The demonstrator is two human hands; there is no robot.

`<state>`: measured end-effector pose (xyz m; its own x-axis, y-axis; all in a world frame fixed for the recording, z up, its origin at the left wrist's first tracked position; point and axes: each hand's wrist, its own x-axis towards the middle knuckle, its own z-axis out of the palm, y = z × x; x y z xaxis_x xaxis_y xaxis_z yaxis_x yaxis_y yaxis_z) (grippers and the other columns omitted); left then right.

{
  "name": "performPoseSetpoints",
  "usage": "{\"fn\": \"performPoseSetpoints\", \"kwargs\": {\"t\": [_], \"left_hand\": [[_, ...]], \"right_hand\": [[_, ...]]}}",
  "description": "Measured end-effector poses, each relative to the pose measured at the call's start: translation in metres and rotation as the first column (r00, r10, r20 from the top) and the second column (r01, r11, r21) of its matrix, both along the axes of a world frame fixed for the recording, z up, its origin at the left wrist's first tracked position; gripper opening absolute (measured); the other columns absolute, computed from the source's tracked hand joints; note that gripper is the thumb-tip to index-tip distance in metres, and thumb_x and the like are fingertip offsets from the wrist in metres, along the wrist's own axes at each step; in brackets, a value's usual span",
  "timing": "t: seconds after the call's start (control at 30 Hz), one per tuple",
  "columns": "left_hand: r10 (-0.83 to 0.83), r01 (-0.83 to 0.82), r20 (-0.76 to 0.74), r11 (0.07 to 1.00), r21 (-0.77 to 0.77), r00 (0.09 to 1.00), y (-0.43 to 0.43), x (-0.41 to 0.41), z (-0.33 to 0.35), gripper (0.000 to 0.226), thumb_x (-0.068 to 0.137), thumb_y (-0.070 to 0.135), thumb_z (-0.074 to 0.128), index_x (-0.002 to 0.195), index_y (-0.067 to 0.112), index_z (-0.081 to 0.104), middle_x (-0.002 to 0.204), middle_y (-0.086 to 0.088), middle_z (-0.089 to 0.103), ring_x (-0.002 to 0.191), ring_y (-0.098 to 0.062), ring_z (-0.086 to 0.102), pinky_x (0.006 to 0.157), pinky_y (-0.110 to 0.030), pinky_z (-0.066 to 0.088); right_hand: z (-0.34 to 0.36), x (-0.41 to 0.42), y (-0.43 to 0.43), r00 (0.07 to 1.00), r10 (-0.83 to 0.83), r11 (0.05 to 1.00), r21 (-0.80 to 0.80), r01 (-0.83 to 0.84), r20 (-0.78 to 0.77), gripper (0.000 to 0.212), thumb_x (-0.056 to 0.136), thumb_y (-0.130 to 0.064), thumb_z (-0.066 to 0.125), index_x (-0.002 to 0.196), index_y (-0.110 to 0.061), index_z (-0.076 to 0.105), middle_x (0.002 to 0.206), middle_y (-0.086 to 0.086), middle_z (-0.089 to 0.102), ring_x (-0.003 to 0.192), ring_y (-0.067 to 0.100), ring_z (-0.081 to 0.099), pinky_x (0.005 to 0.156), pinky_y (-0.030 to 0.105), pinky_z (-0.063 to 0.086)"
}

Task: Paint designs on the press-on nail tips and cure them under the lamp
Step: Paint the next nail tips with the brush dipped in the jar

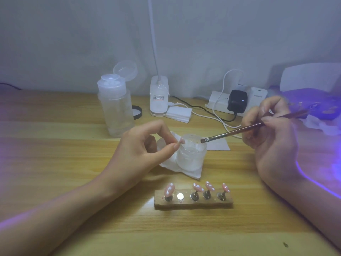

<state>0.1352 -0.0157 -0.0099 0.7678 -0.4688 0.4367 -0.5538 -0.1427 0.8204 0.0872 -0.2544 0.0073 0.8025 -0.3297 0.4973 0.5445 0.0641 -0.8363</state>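
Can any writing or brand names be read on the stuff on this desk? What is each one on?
"PISEN": grey letters on the white charger at the power strip.
Sticker on the desk lamp base: printed lines and an orange mark, too blurred to read.
No other text is visible.

Dim, soft-focus frame; violet glow from the lamp (311, 100) spills over the right side, edges bowed.

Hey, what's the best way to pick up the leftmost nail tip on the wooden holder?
Pinch the metal stem under the leftmost nail tip, not its dotted face. Probably come in low from its right, where the wooden holder's slot stands vacant.
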Motion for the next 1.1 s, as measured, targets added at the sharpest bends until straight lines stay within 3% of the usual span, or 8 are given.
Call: {"fn": "performPoseSetpoints", "kwargs": {"t": [0.07, 0.13, 0.3, 0.4, 0.5, 0.63, 0.97, 1.1], "left_hand": [[0.001, -0.001, -0.002, 1.000, 0.005, 1.000, 0.000, 0.000, 0.001, 0.015, 0.082, 0.028, 0.072, 0.075, 0.018, 0.064, 0.060, -0.016, 0.054, 0.046, -0.007, 0.034, 0.049, -0.015, 0.029], [0.001, -0.001, -0.001, 1.000, 0.003, 1.000, 0.000, -0.001, 0.001, 0.015, 0.083, 0.027, 0.072, 0.076, 0.016, 0.064, 0.059, -0.014, 0.055, 0.045, -0.007, 0.035, 0.049, -0.014, 0.029], [0.000, 0.000, -0.002, 1.000, -0.007, 1.000, -0.001, 0.000, -0.001, 0.015, 0.084, 0.026, 0.072, 0.077, 0.015, 0.063, 0.050, 0.015, 0.048, 0.044, -0.005, 0.036, 0.048, -0.011, 0.029], [0.001, -0.001, 0.023, 1.000, 0.012, 1.000, -0.001, 0.000, -0.001, 0.014, 0.086, 0.022, 0.073, 0.078, 0.016, 0.064, 0.049, 0.020, 0.050, 0.044, -0.005, 0.036, 0.048, -0.009, 0.029], [0.016, -0.016, 0.005, 1.000, 0.006, 1.000, -0.001, 0.000, 0.000, 0.012, 0.084, 0.030, 0.072, 0.077, 0.022, 0.065, 0.047, 0.013, 0.041, 0.045, -0.006, 0.034, 0.048, -0.012, 0.028], [0.018, -0.018, 0.003, 1.000, 0.000, 1.000, -0.001, 0.001, 0.000, 0.013, 0.083, 0.032, 0.072, 0.078, 0.022, 0.066, 0.047, 0.011, 0.037, 0.045, -0.006, 0.031, 0.048, -0.014, 0.026], [0.014, -0.014, 0.038, 1.000, -0.009, 0.999, -0.001, 0.002, -0.002, 0.013, 0.084, 0.029, 0.072, 0.078, 0.020, 0.066, 0.047, 0.015, 0.037, 0.045, -0.004, 0.031, 0.049, -0.011, 0.027], [0.004, -0.004, 0.034, 1.000, -0.005, 0.999, 0.000, 0.001, -0.001, 0.012, 0.083, 0.030, 0.073, 0.076, 0.023, 0.066, 0.058, 0.002, 0.052, 0.047, -0.006, 0.032, 0.050, -0.013, 0.029]], "right_hand": [[0.001, 0.002, -0.003, 1.000, -0.009, 1.000, 0.025, 0.009, -0.004, 0.011, 0.077, -0.009, 0.030, 0.082, -0.019, 0.033, 0.055, -0.001, 0.046, 0.046, 0.014, 0.036, 0.041, 0.020, 0.024], [0.001, 0.003, -0.005, 1.000, -0.023, 0.998, 0.054, 0.024, -0.016, 0.011, 0.076, -0.009, 0.031, 0.081, -0.019, 0.033, 0.053, -0.001, 0.045, 0.044, 0.013, 0.036, 0.040, 0.018, 0.023], [-0.002, 0.005, -0.004, 0.998, -0.014, 0.984, 0.177, 0.024, -0.060, 0.017, 0.089, -0.007, 0.037, 0.082, -0.020, 0.045, 0.058, -0.006, 0.054, 0.046, 0.007, 0.045, 0.040, 0.015, 0.029], [-0.006, 0.005, 0.004, 0.990, 0.047, 0.982, 0.188, -0.020, -0.136, 0.031, 0.100, -0.014, 0.046, 0.072, -0.024, 0.053, 0.055, -0.008, 0.057, 0.045, 0.006, 0.049, 0.039, 0.015, 0.033], [-0.007, 0.005, 0.009, 0.977, 0.094, 0.991, 0.115, -0.073, -0.193, 0.023, 0.090, -0.031, 0.057, 0.070, -0.021, 0.050, 0.055, 0.001, 0.061, 0.038, 0.009, 0.044, 0.039, 0.015, 0.034], [-0.005, 0.005, 0.008, 0.962, 0.114, 0.985, 0.154, -0.077, -0.249, 0.027, 0.082, -0.033, 0.062, 0.072, -0.017, 0.043, 0.052, 0.003, 0.059, 0.036, 0.008, 0.041, 0.039, 0.014, 0.034], [-0.004, 0.003, 0.012, 0.947, 0.136, 0.985, 0.144, -0.097, -0.291, 0.026, 0.091, -0.028, 0.058, 0.071, -0.019, 0.042, 0.053, 0.002, 0.057, 0.042, 0.010, 0.044, 0.041, 0.015, 0.036], [-0.006, 0.005, 0.009, 0.958, 0.095, 0.985, 0.164, -0.052, -0.271, 0.028, 0.097, -0.023, 0.054, 0.072, -0.018, 0.043, 0.052, 0.001, 0.056, 0.046, 0.011, 0.044, 0.042, 0.016, 0.036]]}}
